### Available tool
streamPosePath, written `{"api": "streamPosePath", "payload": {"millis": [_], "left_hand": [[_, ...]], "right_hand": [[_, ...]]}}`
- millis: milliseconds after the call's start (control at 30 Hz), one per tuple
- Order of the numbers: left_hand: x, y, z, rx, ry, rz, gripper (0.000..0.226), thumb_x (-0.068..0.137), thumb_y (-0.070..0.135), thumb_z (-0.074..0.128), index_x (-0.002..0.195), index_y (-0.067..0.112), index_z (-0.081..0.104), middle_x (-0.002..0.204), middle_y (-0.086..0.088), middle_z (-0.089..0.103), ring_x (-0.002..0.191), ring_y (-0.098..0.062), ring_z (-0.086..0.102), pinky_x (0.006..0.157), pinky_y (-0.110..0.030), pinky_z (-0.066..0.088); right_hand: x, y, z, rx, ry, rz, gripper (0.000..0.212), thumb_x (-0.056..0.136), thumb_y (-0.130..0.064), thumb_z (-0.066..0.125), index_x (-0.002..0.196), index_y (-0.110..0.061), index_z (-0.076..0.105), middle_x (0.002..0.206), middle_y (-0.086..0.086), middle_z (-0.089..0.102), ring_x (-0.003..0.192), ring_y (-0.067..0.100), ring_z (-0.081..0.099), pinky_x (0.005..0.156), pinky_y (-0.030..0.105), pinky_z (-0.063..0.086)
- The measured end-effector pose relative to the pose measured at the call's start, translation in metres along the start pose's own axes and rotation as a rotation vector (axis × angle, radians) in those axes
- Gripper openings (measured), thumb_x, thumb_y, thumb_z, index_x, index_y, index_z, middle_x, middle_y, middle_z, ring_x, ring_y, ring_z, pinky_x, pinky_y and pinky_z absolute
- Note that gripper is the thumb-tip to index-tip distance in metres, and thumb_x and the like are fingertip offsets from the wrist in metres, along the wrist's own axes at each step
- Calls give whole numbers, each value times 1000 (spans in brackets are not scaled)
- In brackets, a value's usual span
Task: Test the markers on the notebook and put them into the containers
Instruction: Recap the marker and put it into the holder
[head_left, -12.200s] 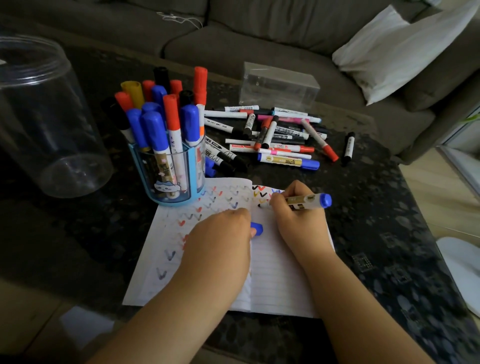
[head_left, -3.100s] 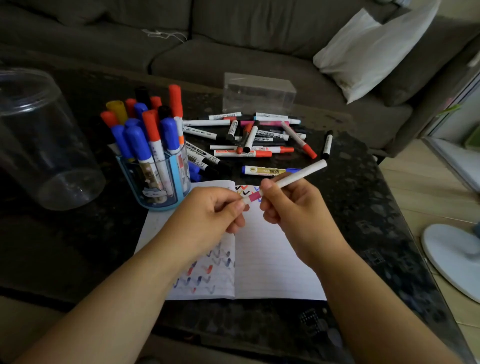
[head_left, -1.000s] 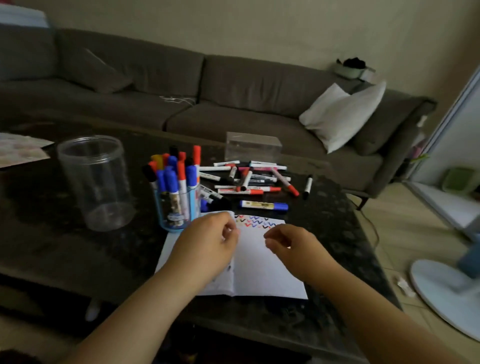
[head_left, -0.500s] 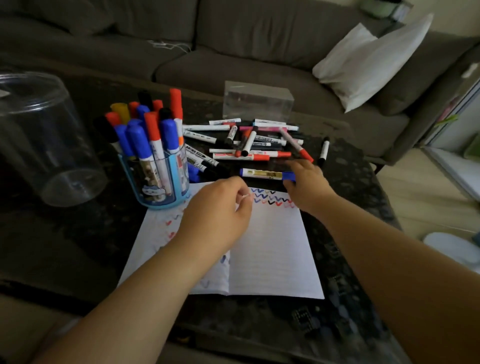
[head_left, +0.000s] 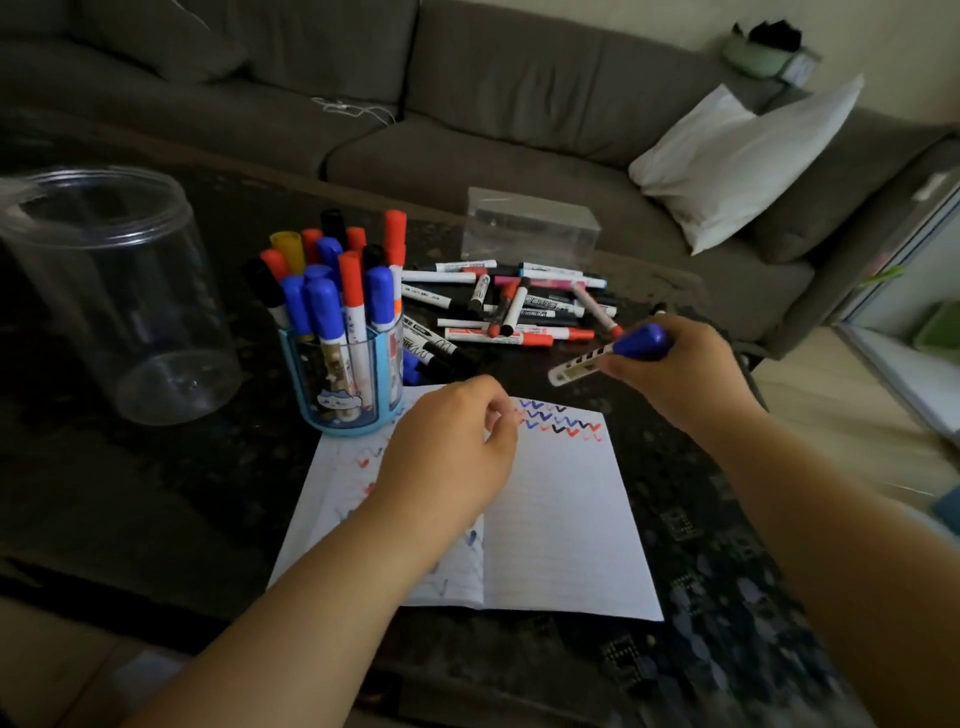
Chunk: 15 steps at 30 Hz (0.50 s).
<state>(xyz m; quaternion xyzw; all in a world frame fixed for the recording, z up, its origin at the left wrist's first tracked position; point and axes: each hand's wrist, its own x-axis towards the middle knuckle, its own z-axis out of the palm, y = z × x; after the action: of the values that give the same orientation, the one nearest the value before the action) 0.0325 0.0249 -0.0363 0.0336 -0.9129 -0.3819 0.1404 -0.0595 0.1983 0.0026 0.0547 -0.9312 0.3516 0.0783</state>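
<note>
From my remote seat I watched the right hand (head_left: 680, 371) grip a blue-capped marker (head_left: 608, 356) at center right of the frame, raised above the dark table (head_left: 156, 493) just past the open notebook (head_left: 561, 519). The left hand (head_left: 452, 452) hovered over the notebook's left page, fingers loosely curled and holding nothing I could see. A blue holder (head_left: 343, 384) packed with markers stood at center left, touching the notebook's top corner, beside an empty clear jar (head_left: 109, 291), with loose markers (head_left: 509, 306) piled behind.
</note>
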Motion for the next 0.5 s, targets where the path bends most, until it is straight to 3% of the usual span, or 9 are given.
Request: {"api": "streamPosePath", "payload": {"millis": [100, 200, 233, 300, 367, 500], "left_hand": [[-5, 0, -2, -112, -24, -66, 10, 91, 24, 54, 95, 24, 64, 86, 10, 61, 77, -5, 55, 61, -14, 39], [-8, 1, -3, -276, -66, -136, 10, 91, 23, 54, 92, 25, 64, 90, 7, 65, 82, -7, 60, 66, -16, 43], [-9, 2, -3, -324, -73, -146, 10, 91, 24, 54, 89, 28, 63, 90, 7, 66, 83, -8, 61, 69, -20, 46], [-10, 4, -3, -395, -87, -159, 13, 92, 27, 52, 85, 32, 60, 91, 7, 67, 87, -10, 63, 77, -29, 50], [-12, 6, -2, -449, -119, -194, 14, 95, 29, 48, 89, 32, 60, 94, 6, 67, 89, -12, 63, 84, -35, 51], [-10, 1, 1, -534, -200, -351, 26, 99, 33, 37, 90, 31, 61, 97, 6, 64, 93, -10, 60, 91, -37, 48]], "right_hand": [[-29, -15, -5, 293, -45, 109, 16, 83, -26, 70, 94, -20, 61, 71, -3, 58, 55, 6, 50, 52, 16, 41], [-57, -24, 6, 686, -120, 190, 6, 95, -19, 53, 96, -21, 58, 83, 1, 67, 79, 15, 66, 80, 33, 55], [-68, -27, 13, 822, -157, 229, 10, 98, -18, 47, 98, -21, 57, 82, 2, 66, 80, 17, 65, 80, 36, 55], [-89, -27, 28, 928, -232, 275, 18, 100, -21, 39, 102, -22, 57, 74, 3, 58, 68, 14, 58, 64, 31, 56], [-104, -28, 39, 889, -300, 318, 23, 101, -26, 36, 102, -22, 59, 71, 4, 50, 57, 11, 48, 50, 24, 47], [-103, -31, 47, 1008, -432, 410, 38, 101, -33, 36, 86, -4, 58, 61, 4, 47, 44, 8, 37, 39, 18, 29]]}}
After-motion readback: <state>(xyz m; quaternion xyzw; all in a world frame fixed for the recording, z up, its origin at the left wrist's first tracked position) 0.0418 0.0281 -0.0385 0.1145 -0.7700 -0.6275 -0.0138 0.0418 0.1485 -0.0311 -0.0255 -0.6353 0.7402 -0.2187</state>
